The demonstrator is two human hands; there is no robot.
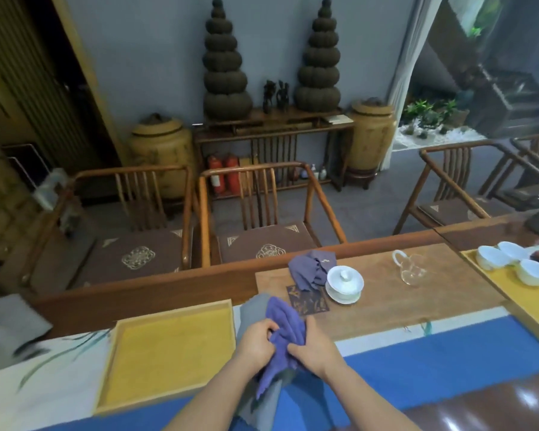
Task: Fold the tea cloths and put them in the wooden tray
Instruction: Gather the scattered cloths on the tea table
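Note:
A purple tea cloth (pixel 285 318) with a grey side is bunched between both hands above the table, its lower end hanging down toward me. My left hand (pixel 257 343) grips its left part and my right hand (pixel 316 348) grips its right part. A second purple-grey cloth (pixel 310 269) lies crumpled farther back, beside a white lidded cup. The wooden tray (pixel 119 346) with a yellow lining sits just left of my hands and holds nothing.
A white lidded cup on a saucer (pixel 344 283) and a glass pitcher (pixel 409 269) stand on a brown runner. Another yellow-lined tray (pixel 517 303) with white cups (pixel 511 262) is at the right. Wooden chairs (pixel 262 219) line the table's far side.

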